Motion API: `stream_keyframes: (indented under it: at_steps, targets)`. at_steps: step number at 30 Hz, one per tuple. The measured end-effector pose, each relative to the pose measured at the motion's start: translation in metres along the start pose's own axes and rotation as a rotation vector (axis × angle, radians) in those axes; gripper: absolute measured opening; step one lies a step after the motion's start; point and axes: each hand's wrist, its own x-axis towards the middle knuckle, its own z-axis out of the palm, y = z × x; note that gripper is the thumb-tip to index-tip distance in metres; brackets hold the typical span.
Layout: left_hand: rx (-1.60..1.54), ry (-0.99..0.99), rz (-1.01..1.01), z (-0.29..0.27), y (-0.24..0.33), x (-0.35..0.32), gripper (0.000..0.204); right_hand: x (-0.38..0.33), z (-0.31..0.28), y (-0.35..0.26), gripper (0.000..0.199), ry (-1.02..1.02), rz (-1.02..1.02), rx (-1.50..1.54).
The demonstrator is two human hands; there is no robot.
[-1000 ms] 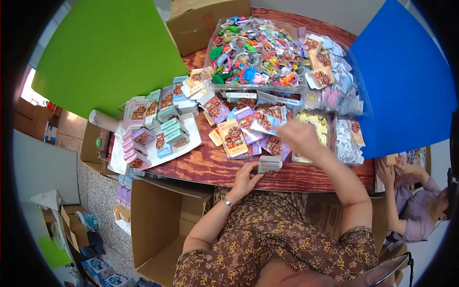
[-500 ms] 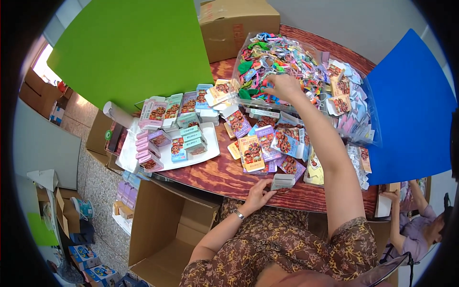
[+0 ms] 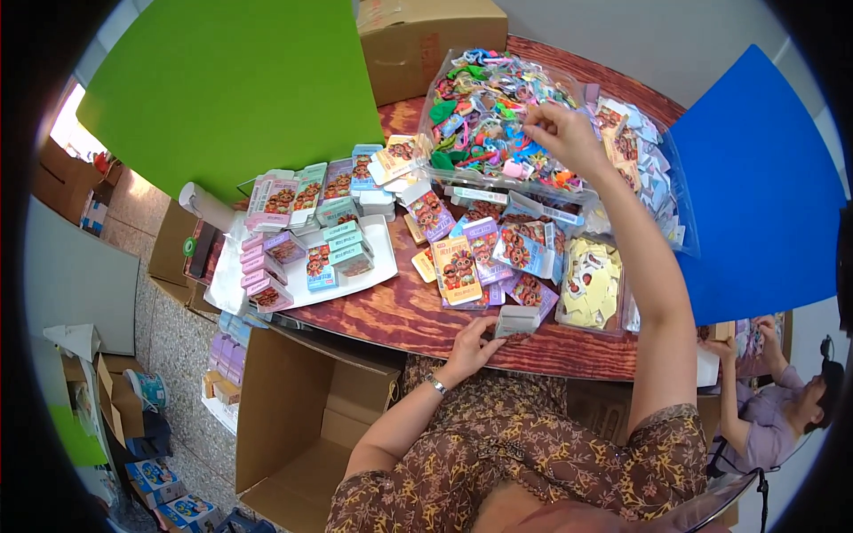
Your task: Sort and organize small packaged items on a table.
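Note:
My left hand pinches a small, pale grey carton at the table's front edge. Its printed faces are mostly turned from view. Over a clear bin heaped with colourful small trinkets, my right hand hangs with its fingers drawn together. Whatever those fingers hold, if anything, is too small to make out. Between the two hands lies a loose pile of flat printed cartons, with an orange one on top and purple and blue ones around it. Right of the pile, a clear container holds yellow cut-out cards.
A white tray at left carries small filled-out cartons in rows. Green and blue panels flank the table. Cardboard boxes stand behind and below. At far right, another person works.
My right hand has moved right across the trinket bin, its fingers drawing closer together. My left hand keeps the grey carton at the edge. The yellow cards have come into fuller view.

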Motion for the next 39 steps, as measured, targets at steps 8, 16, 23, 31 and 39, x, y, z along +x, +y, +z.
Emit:
stream_keyframes:
  at_steps: [8,16,23,31,39]
  targets:
    - [-0.012,0.033,-0.027,-0.001,-0.008,0.017,0.05,-0.074,-0.036,-0.055,0.016,0.076,-0.362,-0.129]
    - [-0.036,0.01,-0.034,-0.002,-0.009,0.018,0.049,-0.188,0.022,-0.048,0.027,-0.099,-0.724,-0.298]
    - [-0.035,0.04,0.018,-0.002,-0.002,0.014,0.049,-0.223,0.054,-0.034,0.032,-0.079,-0.819,-0.406]
    - [-0.046,0.053,0.037,-0.001,-0.005,0.015,0.051,-0.215,0.053,-0.038,0.034,-0.1,-0.79,-0.415]
    - [0.003,0.054,0.058,-0.001,-0.003,0.012,0.051,-0.229,0.06,-0.03,0.032,-0.202,-0.816,-0.43]
